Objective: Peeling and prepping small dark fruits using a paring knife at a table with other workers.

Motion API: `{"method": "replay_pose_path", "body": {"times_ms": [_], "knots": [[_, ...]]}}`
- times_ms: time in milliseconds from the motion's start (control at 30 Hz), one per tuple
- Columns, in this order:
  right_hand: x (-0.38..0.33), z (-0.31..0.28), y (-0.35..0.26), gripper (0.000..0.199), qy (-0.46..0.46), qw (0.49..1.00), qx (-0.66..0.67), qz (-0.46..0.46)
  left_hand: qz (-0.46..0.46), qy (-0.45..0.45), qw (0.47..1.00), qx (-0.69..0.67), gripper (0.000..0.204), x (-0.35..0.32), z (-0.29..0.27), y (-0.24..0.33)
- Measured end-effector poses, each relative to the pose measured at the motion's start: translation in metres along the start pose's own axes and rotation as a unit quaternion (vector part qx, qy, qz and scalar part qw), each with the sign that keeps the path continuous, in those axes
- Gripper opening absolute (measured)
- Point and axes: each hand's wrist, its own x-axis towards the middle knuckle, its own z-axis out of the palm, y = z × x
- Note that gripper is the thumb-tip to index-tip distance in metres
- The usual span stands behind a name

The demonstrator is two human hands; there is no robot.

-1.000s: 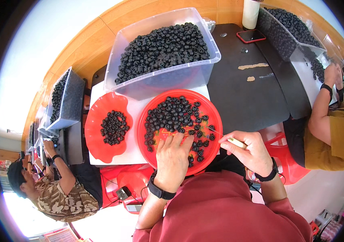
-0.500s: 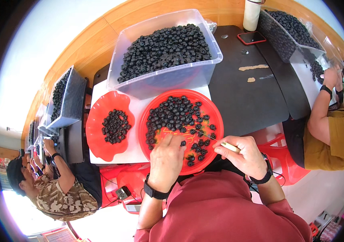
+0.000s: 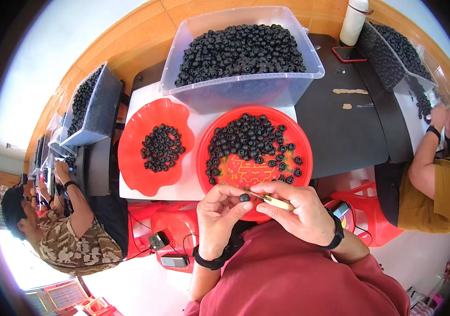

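My left hand (image 3: 218, 213) pinches one small black round bead-like piece (image 3: 244, 198) between thumb and fingers, just off the near rim of a round red tray (image 3: 307, 158). Closed around the cream handle of a thin-shafted metal hand tool (image 3: 279, 203), my right hand (image 3: 305, 213) is close beside it. The tool's shaft reaches toward the piece; whether its tip touches is too small to tell. Many loose black pieces with holes (image 3: 246, 138) lie in the tray, mostly toward its far side. A scalloped red dish (image 3: 135, 171) to the left holds a smaller heap.
Behind the tray stands a clear plastic bin (image 3: 246, 95) heaped with black pieces. A phone (image 3: 349, 54) and a white bottle (image 3: 353, 22) are at the far right. Co-workers sit on both sides, one in camouflage (image 3: 77, 239), one in mustard (image 3: 436, 197), each near another bin.
Both hands have drawn back from over the tray to its near edge and come together. The left hand has brought a black piece up beside the tool. The view has shifted slightly.
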Motion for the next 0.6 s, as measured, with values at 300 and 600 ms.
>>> {"method": "replay_pose_path", "body": {"times_ms": [300,600], "knots": [[0.007,0.005,0.0,0.034,0.005,0.997,-0.017,-0.068,-0.08,-0.095,0.975,-0.185,0.022,-0.001,-0.02,-0.013],[0.002,0.013,0.009,0.04,0.046,0.988,-0.064,-0.132,-0.119,-0.056,0.962,-0.24,0.026,0.004,-0.004,-0.01]]}}
